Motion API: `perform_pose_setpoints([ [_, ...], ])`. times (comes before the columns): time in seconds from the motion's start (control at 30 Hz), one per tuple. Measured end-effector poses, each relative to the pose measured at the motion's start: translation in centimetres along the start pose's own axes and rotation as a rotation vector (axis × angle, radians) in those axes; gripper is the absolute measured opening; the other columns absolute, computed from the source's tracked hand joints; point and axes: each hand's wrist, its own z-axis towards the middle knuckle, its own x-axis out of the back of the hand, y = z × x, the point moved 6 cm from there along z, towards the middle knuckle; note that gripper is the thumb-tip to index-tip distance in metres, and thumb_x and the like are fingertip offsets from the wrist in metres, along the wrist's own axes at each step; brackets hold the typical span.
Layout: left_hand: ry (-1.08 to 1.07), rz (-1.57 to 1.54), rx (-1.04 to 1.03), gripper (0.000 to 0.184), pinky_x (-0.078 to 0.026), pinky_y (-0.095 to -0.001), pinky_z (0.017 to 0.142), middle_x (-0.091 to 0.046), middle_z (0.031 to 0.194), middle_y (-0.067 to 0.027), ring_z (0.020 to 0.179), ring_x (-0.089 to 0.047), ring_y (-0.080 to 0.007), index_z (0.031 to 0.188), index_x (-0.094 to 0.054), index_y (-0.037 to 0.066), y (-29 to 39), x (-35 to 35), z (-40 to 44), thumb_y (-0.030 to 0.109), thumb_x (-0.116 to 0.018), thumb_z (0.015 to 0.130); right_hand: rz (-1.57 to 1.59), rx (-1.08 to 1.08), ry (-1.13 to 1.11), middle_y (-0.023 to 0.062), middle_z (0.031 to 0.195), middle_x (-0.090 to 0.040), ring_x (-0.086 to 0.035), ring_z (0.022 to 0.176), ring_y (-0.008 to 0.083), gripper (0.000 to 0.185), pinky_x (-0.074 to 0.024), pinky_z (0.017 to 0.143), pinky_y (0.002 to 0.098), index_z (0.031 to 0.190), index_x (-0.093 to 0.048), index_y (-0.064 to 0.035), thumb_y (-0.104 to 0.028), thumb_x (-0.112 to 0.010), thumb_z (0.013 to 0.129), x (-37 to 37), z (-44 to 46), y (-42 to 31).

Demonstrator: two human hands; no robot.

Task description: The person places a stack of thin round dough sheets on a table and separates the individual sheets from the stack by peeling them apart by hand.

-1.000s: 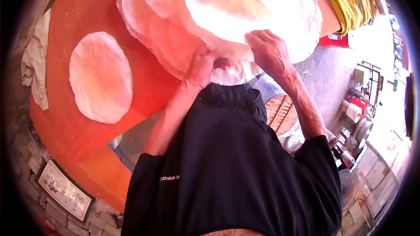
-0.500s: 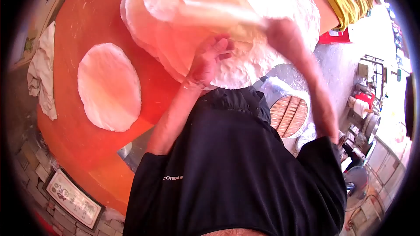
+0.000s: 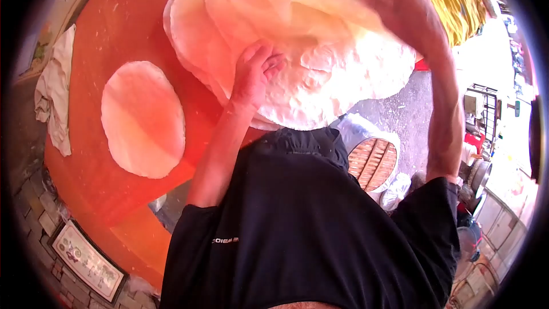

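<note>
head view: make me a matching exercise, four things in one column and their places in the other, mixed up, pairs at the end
Things
1. layered pile of pale, thin dough sheets
2. wrinkled yellow cloth
3. framed white rectangular panel
4. crumpled off-white cloth

Places
a. at the left edge of the orange tabletop
b. partly hidden behind the left hand
c. beside grey bricks, lower left of the picture
d. upper right of the picture

Pairs: 1-b, 2-d, 3-c, 4-a
</note>
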Motion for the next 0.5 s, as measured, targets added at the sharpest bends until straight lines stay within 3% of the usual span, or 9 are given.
perform_pose_setpoints([
  [0.07, -0.026, 0.016, 0.004, 0.044, -0.046, -0.039, 0.091, -0.057, 0.107, -0.0155, 0.101, -0.058, -0.0275, 0.118, -0.046, 0.001, 0.1, -1.1, 1.2, 0.033, -0.058, 0.091, -0.384, -0.138, -0.002, 0.0085, 0.058, -0.059, -0.055, 0.049, 0.0185, 0.025, -0.0441, 0.049, 0.0338, 0.066, -0.064, -0.0026, -0.023, -0.061, 0.081, 1.8, 3.4, 5.0],
  [0.1, -0.028, 0.005, 0.012, 0.045, -0.047, -0.0386, 0.09, -0.057, 0.106, -0.0154, 0.1, -0.058, -0.0276, 0.118, -0.046, 0.0, 0.0, -1.4, 1.9, 0.034, -0.059, 0.09, -0.186, -0.424, -0.051, 0.0095, 0.058, -0.059, -0.054, 0.05, 0.02, 0.034, -0.0441, 0.05, 0.0353, 0.067, -0.063, -0.0004, -0.031, -0.058, 0.082, 5.4, 4.9, 4.0],
  [0.2, 0.006, -0.005, 0.014, 0.047, -0.048, -0.0371, 0.086, -0.056, 0.106, -0.0154, 0.099, -0.058, -0.0275, 0.116, -0.047, -0.001, 0.6, -2.0, 3.0, 0.035, -0.06, 0.089, -0.49, -0.289, 0.182, 0.0101, 0.063, -0.061, -0.055, 0.052, 0.0213, 0.029, -0.0464, 0.054, 0.0372, 0.075, -0.064, 0.001, -0.026, -0.057, 0.085, 13.3, 6.4, -1.4],
  [0.27, 0.042, -0.009, 0.007, 0.047, -0.049, -0.0359, 0.083, -0.056, 0.106, -0.0156, 0.098, -0.058, -0.0273, 0.115, -0.047, -0.001, 0.9, -1.9, 3.7, 0.035, -0.061, 0.088, -0.683, -0.294, 0.123, 0.0107, 0.064, -0.061, -0.057, 0.054, 0.022, 0.027, -0.0479, 0.056, 0.0378, 0.08, -0.066, 0.0012, -0.023, -0.055, 0.087, 14.4, 7.0, -2.7],
  [0.37, 0.118, -0.001, 0.024, 0.046, -0.051, -0.0318, 0.075, -0.059, 0.1, -0.0146, 0.09, -0.061, -0.024, 0.111, -0.051, -0.003, 0.9, -0.9, 4.5, 0.035, -0.062, 0.087, -0.857, -0.038, 0.218, 0.0137, 0.069, -0.061, -0.061, 0.063, 0.0259, 0.016, -0.0505, 0.065, 0.037, 0.086, -0.067, -0.0044, -0.01, -0.052, 0.084, 11.8, 5.9, -3.6],
  [0.43, 0.156, 0.149, 0.055, 0.042, -0.053, -0.03, 0.071, -0.062, 0.089, -0.0126, 0.079, -0.064, -0.0208, 0.107, -0.054, -0.004, 0.7, -1.0, 3.3, 0.032, -0.063, 0.087, -0.562, 0.043, 0.556, 0.0148, 0.071, -0.061, -0.062, 0.067, 0.0279, 0.018, -0.0513, 0.068, 0.0367, 0.086, -0.067, -0.0054, -0.003, -0.05, 0.082, 8.0, 5.2, -3.4],
  [0.47, 0.154, 0.093, 0.069, 0.038, -0.054, -0.0299, 0.072, -0.064, 0.079, -0.0103, 0.07, -0.064, -0.0187, 0.102, -0.057, -0.003, 0.2, -1.4, 2.3, 0.03, -0.065, 0.086, -0.558, 0.085, 0.373, 0.0148, 0.068, -0.06, -0.061, 0.065, 0.0287, 0.013, -0.0498, 0.065, 0.0377, 0.081, -0.066, -0.0046, -0.005, -0.053, 0.081, 5.7, 5.3, -2.6],
  [0.5, 0.185, 0.076, 0.094, 0.035, -0.054, -0.0319, 0.076, -0.063, 0.088, -0.0143, 0.078, -0.064, -0.0212, 0.101, -0.056, -0.003, -0.4, -2.0, 1.5, 0.027, -0.066, 0.086, -0.536, 0.123, 0.181, 0.0148, 0.065, -0.059, -0.06, 0.063, 0.0295, 0.012, -0.0484, 0.062, 0.0388, 0.076, -0.065, -0.0037, -0.008, -0.055, 0.081, 3.3, 5.3, -1.8],
])
